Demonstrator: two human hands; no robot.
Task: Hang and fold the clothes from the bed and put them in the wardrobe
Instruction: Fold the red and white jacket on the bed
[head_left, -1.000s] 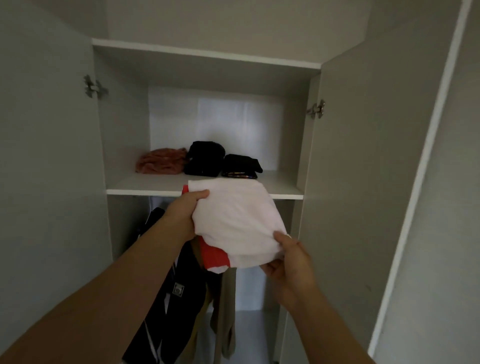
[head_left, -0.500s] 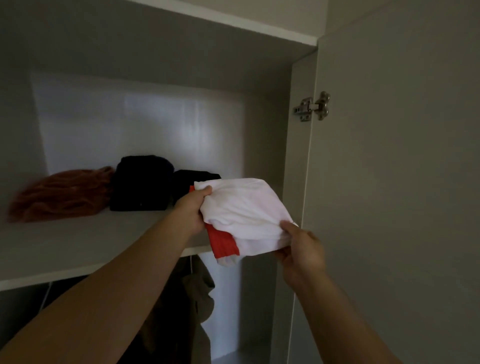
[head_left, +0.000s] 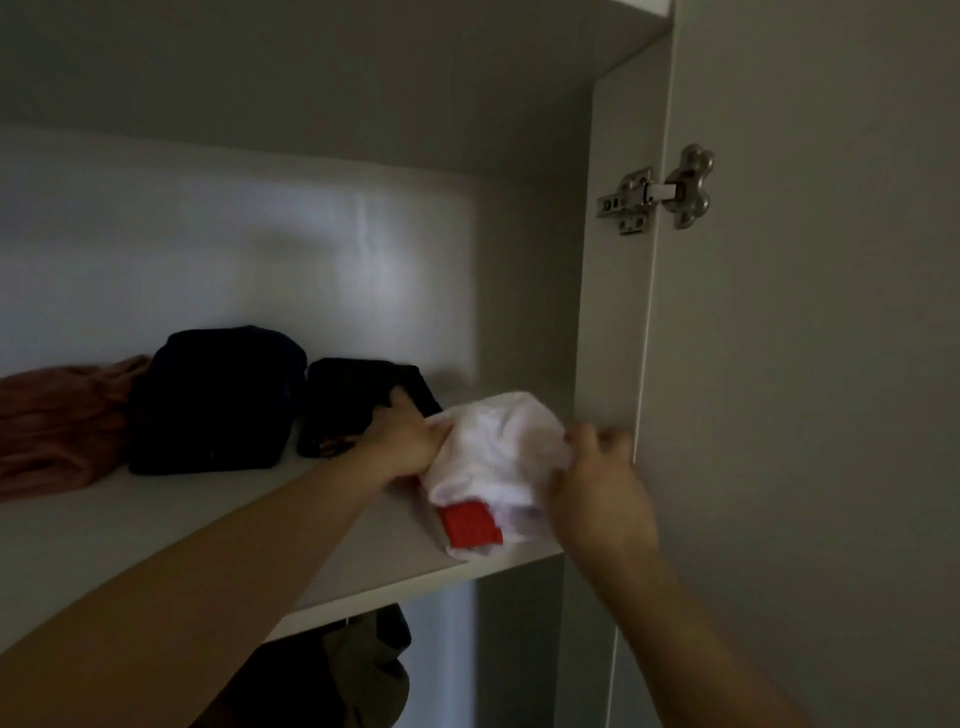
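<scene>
Resting on the shelf (head_left: 156, 530), at its right end near the front edge: one folded white garment (head_left: 498, 452), with a red ribbed part showing at the near side.

- Left hand (head_left: 400, 441): over the shelf, fingers curled round the garment's left edge, gripping it; its knuckles lie against item 3 below.
- Right hand (head_left: 597, 483): at the shelf's right end, fingers bent onto the garment's right edge, holding it.

Other stock on the shelf, left to right along its back:
1. Rust-pink garment (head_left: 57, 421), loosely folded, far left.
2. Dark folded bundle (head_left: 218, 400), touching item 1.
3. Smaller black folded piece (head_left: 358, 400), just beside item 2.

Below the shelf: dark and olive hanging clothes (head_left: 337, 670), partly hidden by it.
Above the shelf, to the right: a metal hinge (head_left: 657, 192) joining the wardrobe door (head_left: 805, 364), which stands open.
</scene>
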